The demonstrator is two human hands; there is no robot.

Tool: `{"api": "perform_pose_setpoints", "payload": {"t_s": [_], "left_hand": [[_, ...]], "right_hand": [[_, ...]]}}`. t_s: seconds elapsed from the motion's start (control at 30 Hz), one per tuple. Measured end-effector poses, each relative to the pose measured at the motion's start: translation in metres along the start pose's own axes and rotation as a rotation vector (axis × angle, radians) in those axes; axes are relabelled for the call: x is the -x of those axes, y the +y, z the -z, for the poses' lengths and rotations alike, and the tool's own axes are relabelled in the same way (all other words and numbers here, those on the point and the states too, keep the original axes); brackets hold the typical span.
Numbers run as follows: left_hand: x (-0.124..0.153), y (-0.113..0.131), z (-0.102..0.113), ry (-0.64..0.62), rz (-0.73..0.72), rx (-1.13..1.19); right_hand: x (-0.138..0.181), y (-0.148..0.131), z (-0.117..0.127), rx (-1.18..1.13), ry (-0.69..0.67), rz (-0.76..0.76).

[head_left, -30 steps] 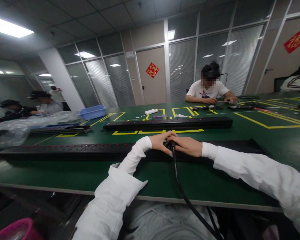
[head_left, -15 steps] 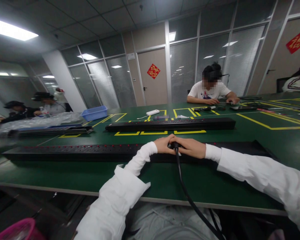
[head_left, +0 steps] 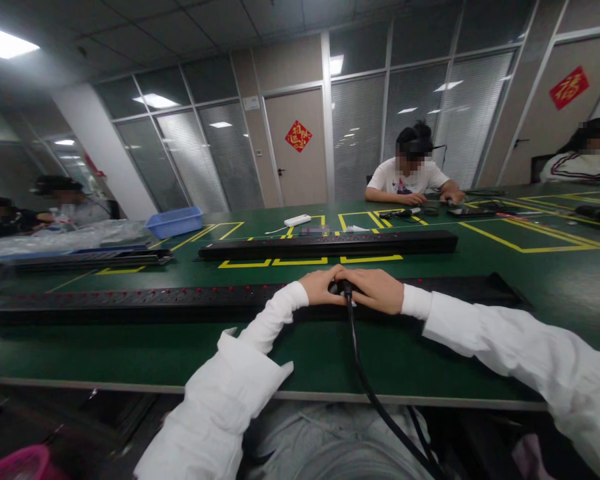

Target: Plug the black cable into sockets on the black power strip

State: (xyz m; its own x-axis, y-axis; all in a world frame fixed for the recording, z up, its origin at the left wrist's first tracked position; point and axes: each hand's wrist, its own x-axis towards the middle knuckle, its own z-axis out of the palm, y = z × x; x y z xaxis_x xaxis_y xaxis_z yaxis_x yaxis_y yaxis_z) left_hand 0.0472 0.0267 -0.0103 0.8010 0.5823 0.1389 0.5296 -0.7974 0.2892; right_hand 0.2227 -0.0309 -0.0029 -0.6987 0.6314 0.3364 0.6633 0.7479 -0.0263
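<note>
A long black power strip [head_left: 130,305] with a row of red dots lies across the green table in front of me. At its middle, my left hand [head_left: 319,288] and my right hand [head_left: 379,291] meet with fingertips together. Between them they grip a black plug [head_left: 347,287], both closed around it. From the plug a thick black cable [head_left: 364,377] runs down over the table edge toward my lap. The fingers and the strip under the plug hide its front, so I cannot tell whether it sits in a socket.
A second black power strip [head_left: 330,245] lies farther back, past yellow tape marks [head_left: 300,262]. A blue bin [head_left: 174,223], a white power bank [head_left: 297,220] and plastic wrap [head_left: 70,239] are on the table [head_left: 220,353]. A person [head_left: 407,175] sits opposite. A pink basket [head_left: 20,463] stands lower left.
The view has turned slightly right, so the table and room appear shifted left. Both hands keep their hold on the plug at the same part of the strip.
</note>
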Motion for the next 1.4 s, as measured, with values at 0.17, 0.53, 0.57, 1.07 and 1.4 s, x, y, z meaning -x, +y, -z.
{"api": "perform_pose_setpoints", "payload": {"t_s": [0.17, 0.53, 0.57, 1.07, 1.4], "left_hand": [[0.000, 0.002, 0.001, 0.011, 0.021, -0.130], [0.000, 0.005, 0.002, 0.006, 0.034, -0.313], [0.000, 0.004, 0.002, 0.008, 0.037, -0.323], [0.001, 0.008, 0.004, 0.013, 0.040, -0.426], [0.003, 0.011, 0.005, 0.010, 0.037, -0.440]], "right_hand": [[-0.001, 0.004, -0.002, -0.081, -0.015, -0.005], [-0.001, 0.010, -0.001, -0.201, -0.029, -0.006], [-0.001, 0.010, -0.001, -0.207, -0.030, -0.010], [-0.002, 0.017, -0.007, -0.205, -0.025, -0.023], [-0.003, 0.020, -0.010, -0.187, -0.025, -0.015]]}}
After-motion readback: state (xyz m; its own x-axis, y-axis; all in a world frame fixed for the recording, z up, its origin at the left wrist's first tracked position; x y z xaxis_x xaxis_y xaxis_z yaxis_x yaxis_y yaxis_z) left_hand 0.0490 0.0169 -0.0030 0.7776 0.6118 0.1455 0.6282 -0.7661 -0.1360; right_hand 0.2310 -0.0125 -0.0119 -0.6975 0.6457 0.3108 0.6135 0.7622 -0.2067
